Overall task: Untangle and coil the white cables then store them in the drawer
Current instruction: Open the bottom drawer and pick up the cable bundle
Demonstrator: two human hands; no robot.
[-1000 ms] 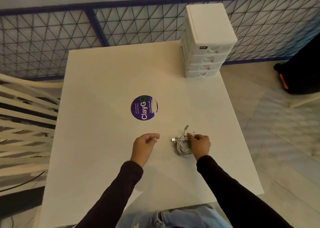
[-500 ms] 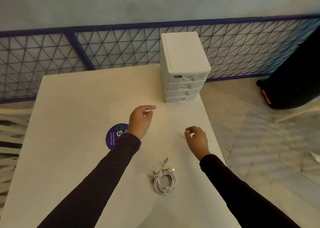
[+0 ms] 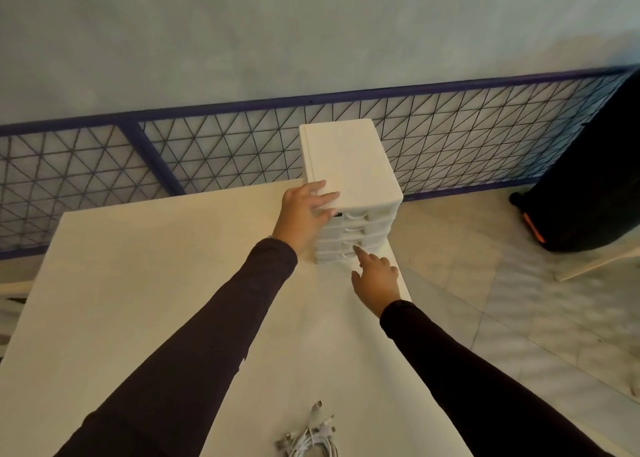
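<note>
Head view, left hand (image 3: 304,215) flat on drawers (image 3: 349,158), right hand (image 3: 375,276) forefinger-touching, cables (image 3: 311,442) plug-ends pointing away.

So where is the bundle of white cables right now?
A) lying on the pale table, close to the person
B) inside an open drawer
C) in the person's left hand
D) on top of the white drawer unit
A: the coiled bundle of white cables lies on the pale table at its near edge, while the left hand and right hand are both up at the white plastic drawer unit, holding no cable.
</note>
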